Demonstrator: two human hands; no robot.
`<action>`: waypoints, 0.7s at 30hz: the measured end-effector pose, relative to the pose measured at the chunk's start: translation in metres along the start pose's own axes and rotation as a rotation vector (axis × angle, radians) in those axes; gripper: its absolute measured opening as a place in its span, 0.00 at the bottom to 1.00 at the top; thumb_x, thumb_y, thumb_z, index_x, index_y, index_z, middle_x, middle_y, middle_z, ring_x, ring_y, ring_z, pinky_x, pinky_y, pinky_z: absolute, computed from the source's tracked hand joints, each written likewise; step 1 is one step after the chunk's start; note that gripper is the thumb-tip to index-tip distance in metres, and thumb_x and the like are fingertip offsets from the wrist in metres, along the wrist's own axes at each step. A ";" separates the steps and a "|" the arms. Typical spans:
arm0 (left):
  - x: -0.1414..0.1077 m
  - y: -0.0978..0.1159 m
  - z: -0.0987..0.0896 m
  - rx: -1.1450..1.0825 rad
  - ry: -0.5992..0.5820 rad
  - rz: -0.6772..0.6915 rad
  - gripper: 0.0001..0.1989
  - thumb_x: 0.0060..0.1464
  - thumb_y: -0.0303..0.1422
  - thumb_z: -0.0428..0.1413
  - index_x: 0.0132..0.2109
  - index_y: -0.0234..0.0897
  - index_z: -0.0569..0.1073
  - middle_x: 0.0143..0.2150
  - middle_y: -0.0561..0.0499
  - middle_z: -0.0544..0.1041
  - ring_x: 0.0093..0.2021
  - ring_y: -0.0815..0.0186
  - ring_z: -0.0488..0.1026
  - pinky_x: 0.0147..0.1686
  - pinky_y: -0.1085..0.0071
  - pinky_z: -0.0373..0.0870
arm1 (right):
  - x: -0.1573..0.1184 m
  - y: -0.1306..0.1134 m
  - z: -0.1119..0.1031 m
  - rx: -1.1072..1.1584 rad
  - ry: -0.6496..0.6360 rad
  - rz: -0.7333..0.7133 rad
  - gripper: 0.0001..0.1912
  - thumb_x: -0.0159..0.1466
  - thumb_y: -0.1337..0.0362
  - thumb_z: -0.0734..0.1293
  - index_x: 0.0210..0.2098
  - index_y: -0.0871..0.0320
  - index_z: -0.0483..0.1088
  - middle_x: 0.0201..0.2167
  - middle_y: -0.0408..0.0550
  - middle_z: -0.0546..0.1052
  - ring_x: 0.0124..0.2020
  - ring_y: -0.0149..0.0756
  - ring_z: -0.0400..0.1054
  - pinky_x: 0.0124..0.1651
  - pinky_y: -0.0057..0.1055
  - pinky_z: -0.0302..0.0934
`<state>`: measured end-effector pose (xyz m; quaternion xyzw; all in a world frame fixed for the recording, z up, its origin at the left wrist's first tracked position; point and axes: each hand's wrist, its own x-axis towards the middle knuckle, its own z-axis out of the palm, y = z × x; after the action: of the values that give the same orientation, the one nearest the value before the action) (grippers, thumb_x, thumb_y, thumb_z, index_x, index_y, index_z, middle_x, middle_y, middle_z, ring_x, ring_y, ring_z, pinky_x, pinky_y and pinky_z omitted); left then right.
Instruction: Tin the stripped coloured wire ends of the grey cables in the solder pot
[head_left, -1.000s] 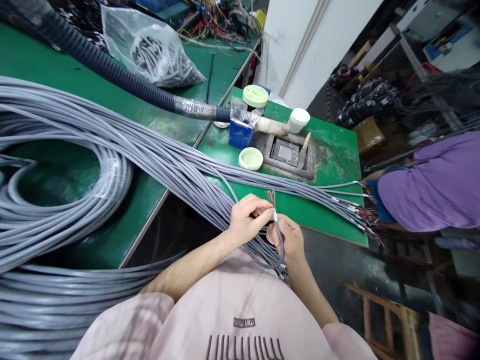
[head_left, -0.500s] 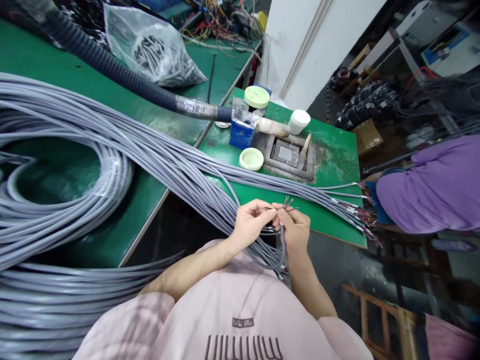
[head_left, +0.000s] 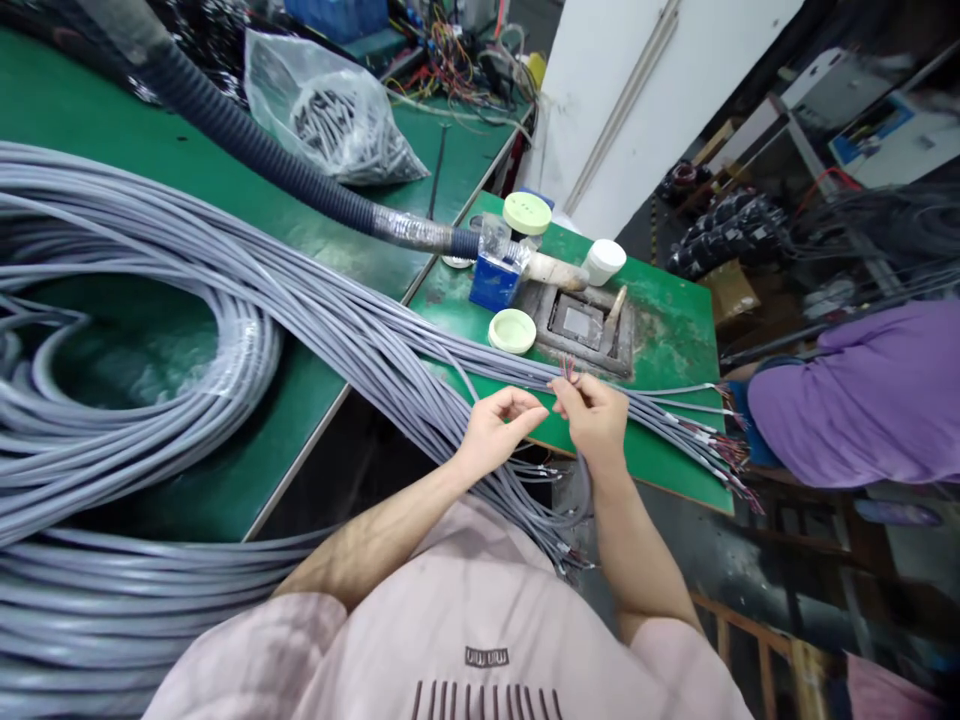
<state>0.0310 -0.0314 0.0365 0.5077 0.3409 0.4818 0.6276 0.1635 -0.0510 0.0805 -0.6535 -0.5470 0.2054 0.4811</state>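
Note:
My right hand (head_left: 598,420) is closed on the end of a grey cable, with thin reddish and dark wires (head_left: 568,367) sticking up past the thumb and fingertips. Below that hand the grey cable (head_left: 582,485) bends down toward my lap. To its left, my left hand (head_left: 496,430) is apart from it, its thumb and fingertips drawn together in a pinch. I see nothing between those fingers. Behind both hands a thick bundle of grey cables (head_left: 360,312) runs across the bench, its stripped ends (head_left: 724,440) fanned out at the right edge.
A solder pot (head_left: 577,322) is set in the green board (head_left: 667,320), beside a hose nozzle (head_left: 551,268) and a blue box (head_left: 493,283). Pale green lids (head_left: 512,331) and a white cup (head_left: 604,262) stand around it. Coiled cables (head_left: 240,350) lie left. A person in purple (head_left: 855,395) is at right.
My left hand has come away from the wires, leaving a gap between the hands. My right hand has lifted the cable end slightly toward the bench. The whole view has shifted a little.

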 end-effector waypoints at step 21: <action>0.029 -0.023 -0.051 1.016 0.155 0.661 0.05 0.59 0.31 0.53 0.35 0.39 0.73 0.31 0.55 0.79 0.34 0.68 0.73 0.49 0.63 0.62 | 0.138 0.028 0.052 -0.938 -0.432 -0.099 0.15 0.59 0.59 0.62 0.19 0.58 0.70 0.21 0.47 0.73 0.26 0.34 0.62 0.28 0.31 0.43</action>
<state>-0.0008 0.0112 0.0034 0.7860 0.3972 0.4637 0.0973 0.1805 0.0978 0.0683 -0.7151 -0.6973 0.0453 0.0214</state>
